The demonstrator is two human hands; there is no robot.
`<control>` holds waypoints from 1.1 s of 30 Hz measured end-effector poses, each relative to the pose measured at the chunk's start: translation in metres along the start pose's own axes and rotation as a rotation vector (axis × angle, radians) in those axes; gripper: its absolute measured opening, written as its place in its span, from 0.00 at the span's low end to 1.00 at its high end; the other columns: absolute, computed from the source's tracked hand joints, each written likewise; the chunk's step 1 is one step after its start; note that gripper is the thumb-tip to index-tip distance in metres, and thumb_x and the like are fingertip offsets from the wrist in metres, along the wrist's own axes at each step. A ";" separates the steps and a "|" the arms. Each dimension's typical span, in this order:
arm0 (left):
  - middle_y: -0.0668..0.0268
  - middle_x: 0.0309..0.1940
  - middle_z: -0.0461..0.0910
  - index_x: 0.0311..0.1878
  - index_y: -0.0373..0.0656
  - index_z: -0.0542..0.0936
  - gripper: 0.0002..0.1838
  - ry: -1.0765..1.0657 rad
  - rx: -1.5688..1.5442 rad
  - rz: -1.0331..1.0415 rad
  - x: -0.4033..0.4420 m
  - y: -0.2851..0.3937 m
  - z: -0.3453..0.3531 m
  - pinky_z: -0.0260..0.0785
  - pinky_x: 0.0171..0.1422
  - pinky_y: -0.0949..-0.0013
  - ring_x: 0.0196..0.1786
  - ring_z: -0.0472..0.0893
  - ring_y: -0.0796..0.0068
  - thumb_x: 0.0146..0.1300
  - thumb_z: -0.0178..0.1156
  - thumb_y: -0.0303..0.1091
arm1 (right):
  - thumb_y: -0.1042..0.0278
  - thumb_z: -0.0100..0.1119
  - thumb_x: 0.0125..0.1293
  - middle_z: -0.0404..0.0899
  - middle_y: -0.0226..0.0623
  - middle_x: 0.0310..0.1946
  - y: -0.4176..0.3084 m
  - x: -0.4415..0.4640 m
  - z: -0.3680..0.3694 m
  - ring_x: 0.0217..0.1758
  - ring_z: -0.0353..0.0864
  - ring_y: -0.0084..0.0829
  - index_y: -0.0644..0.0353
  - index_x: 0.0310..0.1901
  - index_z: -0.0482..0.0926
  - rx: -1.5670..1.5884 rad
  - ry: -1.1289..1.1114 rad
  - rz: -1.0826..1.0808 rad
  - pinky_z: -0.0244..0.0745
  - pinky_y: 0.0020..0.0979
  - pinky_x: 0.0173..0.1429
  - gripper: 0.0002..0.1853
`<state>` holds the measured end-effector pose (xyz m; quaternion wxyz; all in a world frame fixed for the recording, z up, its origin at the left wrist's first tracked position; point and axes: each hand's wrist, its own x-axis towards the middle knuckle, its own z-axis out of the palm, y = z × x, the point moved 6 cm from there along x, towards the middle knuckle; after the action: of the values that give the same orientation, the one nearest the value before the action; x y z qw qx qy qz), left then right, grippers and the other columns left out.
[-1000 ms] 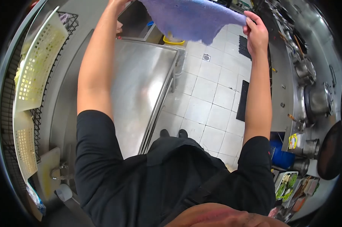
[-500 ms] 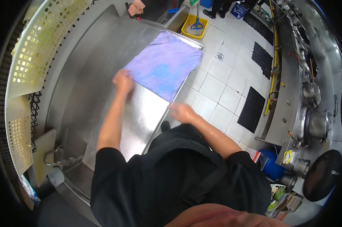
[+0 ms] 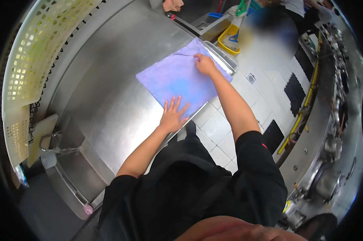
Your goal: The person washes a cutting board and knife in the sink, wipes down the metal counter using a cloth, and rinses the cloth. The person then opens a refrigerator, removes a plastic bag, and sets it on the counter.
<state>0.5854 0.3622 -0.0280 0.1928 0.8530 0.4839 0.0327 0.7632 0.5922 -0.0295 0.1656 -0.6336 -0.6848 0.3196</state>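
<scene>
A purple cloth [image 3: 169, 80] with a blue patch lies spread on the steel counter [image 3: 109, 80], close to its outer edge. My left hand [image 3: 173, 116] rests flat on the cloth's near corner, fingers spread. Across the cloth, my right hand [image 3: 204, 65] reaches to the far part, its fingers pinched on the fabric beside a crease. The fingertips are small in view.
A sink with a running tap [image 3: 53, 138] is at the lower left, beneath perforated baskets [image 3: 29, 76]. Beyond the counter stands a yellow bucket [image 3: 229, 39]. Pots [image 3: 328, 186] line the right side, and other people [image 3: 295, 8] are at the far end.
My left hand has moved from the cloth's left corner to its near corner and now lies flat. The right hand has gone from the near edge to the far part. The camera view has shifted.
</scene>
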 end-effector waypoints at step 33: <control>0.51 0.75 0.47 0.73 0.59 0.59 0.34 0.287 -0.054 -0.334 0.022 -0.008 -0.008 0.34 0.76 0.39 0.77 0.45 0.48 0.66 0.49 0.57 | 0.42 0.47 0.66 0.52 0.46 0.74 -0.012 -0.013 0.028 0.76 0.48 0.50 0.43 0.69 0.65 -0.535 0.202 -0.386 0.38 0.52 0.76 0.31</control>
<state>0.5885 0.3868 -0.0268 0.1473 0.7421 0.6399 0.1343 0.7386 0.5736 -0.0404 0.1180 -0.5418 -0.8317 0.0274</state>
